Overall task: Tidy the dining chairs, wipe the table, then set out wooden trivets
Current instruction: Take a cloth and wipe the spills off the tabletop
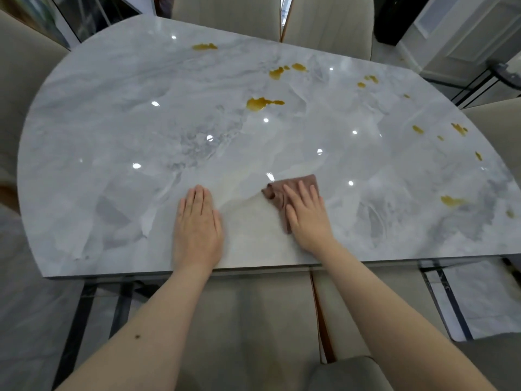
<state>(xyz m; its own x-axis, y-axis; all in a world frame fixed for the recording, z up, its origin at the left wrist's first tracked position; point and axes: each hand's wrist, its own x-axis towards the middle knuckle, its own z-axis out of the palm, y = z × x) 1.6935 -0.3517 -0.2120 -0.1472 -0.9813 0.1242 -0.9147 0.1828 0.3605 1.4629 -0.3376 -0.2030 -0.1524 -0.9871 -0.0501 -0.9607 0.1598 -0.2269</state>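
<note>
A glossy grey marble table fills the view. My left hand lies flat on it near the front edge, fingers straight. My right hand presses flat on a folded brown cloth lying on the tabletop, fingers straight. Several yellow-brown spills dot the table: one in the middle, one at the far edge, a group at the far right and one at the near right. No trivets are in view.
Beige upholstered chairs surround the table: two at the far side, one at the left, one at the right, and two pushed in below me. Black table legs stand on a marble floor.
</note>
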